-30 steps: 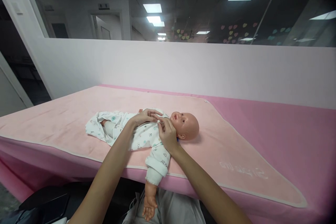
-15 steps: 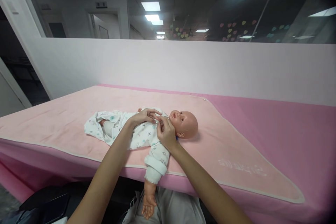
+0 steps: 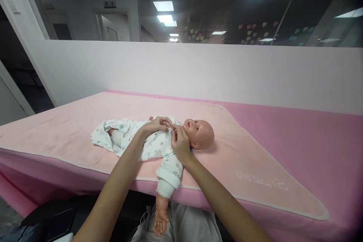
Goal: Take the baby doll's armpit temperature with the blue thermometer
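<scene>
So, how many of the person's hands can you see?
2: the left hand over the doll; the right hand close beside the left, nearer the doll's head.

2 bare hands, 2 bare forearms and a pair of light grey trousers.
The left forearm (image 3: 113, 189), at 7 o'clock, and the right forearm (image 3: 224, 196), at 5 o'clock, are slender and smooth, each narrowing toward the wrist; the left hand (image 3: 157, 124) and right hand (image 3: 180, 143) carry slim fingers (image 3: 164, 120), with nails too small to make out. At 6 o'clock, the trousers (image 3: 195, 223) are plain, loose cloth with soft creases and darker shaded folds. Just short of 7 o'clock, a thin white cord (image 3: 142, 218) lies against their edge.
</scene>
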Available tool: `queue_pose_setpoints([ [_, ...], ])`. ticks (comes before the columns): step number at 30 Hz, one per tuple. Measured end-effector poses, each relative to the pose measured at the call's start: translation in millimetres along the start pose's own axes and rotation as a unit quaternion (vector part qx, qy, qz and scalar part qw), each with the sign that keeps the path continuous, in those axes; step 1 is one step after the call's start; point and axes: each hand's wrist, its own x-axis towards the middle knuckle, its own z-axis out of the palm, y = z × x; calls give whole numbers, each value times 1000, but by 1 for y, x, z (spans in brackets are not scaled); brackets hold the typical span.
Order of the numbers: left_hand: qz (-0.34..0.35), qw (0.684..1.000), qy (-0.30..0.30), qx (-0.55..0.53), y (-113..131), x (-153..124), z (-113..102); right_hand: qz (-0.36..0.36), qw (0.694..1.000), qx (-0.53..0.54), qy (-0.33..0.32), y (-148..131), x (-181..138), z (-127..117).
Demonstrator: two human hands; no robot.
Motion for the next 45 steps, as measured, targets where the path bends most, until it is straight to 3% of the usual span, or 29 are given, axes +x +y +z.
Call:
queue_pose_setpoints([
  [7, 9, 1000, -12, -10, 0, -1, 1, -9, 1000, 3, 12, -1, 2, 0],
  [14, 14, 1000, -28, -3, 4, -3, 3, 3, 999, 8, -42, -6, 6, -7],
  [19, 17, 1000, -6, 6, 7, -6, 5, 4, 998, 7, -55, -8, 6, -8],
  [35, 9, 1000, 14, -21, 1, -1, 2, -31, 999, -9, -5, 0, 1, -3],
  [37, 1, 999, 36, -31, 1, -1, 3, -78, 996, -30, -24, -3, 4, -2],
  [41, -11, 995, 80, -60, 0, 1, 4, -180, 971, -68, -138, -11, 14, 7],
  [45, -14, 992, 106, -70, -3, 3, 5, -119, 979, -79, -146, -13, 22, 18],
])
